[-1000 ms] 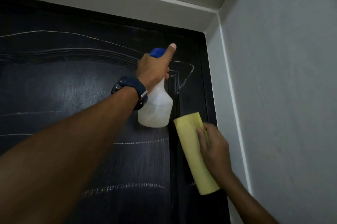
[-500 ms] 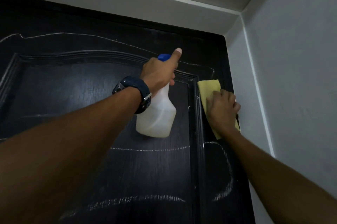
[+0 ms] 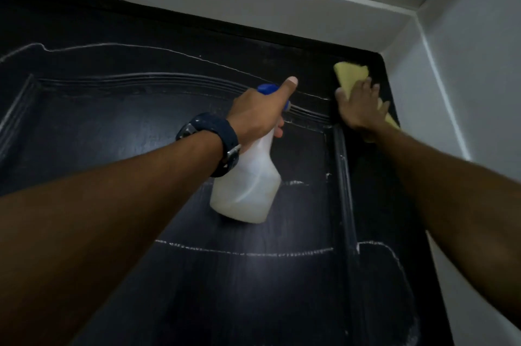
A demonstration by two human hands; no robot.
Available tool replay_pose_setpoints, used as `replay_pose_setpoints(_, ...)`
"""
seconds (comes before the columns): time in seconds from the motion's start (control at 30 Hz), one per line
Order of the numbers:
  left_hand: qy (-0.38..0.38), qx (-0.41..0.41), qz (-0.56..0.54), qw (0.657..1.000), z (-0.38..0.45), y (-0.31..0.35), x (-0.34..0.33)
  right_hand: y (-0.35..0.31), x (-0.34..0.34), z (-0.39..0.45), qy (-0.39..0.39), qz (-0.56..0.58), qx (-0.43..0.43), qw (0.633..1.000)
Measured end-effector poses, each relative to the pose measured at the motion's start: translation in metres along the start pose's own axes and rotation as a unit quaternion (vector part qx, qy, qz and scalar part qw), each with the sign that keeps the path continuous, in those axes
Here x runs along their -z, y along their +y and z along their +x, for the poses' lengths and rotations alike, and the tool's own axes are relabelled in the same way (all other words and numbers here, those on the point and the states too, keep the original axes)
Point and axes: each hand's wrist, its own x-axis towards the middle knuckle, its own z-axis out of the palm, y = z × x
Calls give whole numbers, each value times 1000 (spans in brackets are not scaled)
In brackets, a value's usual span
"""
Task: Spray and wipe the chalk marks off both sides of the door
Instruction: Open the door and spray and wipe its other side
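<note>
- No readable text, brand, number or sign anywhere in view.
- Spray bottle [image 3: 248, 185]: plain whitish body, blue head, no label legible.
- Watch [image 3: 214, 139]: face turned away and dark; no digits or maker's name can be made out.
- Door [image 3: 112, 125]: white chalk marks [image 3: 248, 252] are loose lines and curves only; none form letters or numerals.
- Yellow cloth [image 3: 352, 75]: no tag or print showing.
</note>
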Motion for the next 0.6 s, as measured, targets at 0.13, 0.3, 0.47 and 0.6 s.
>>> replay_pose_setpoints(0.13,20,-6,22,1000,7,0,4,-1,-4,3,21,10,39,999)
replay_pose_setpoints(0.3,25,-8,20,999,6,5,8,25,-16,-104,-19,16,79,997)
replay_pose_setpoints(0.47,0,-26,57,998,14,5,11,0,-5,-44,-15,4,23,1000)
replay_pose_setpoints(0.6,-3,-33,78,996,28,11,12,-33,16,40,-6,46,-66,997)
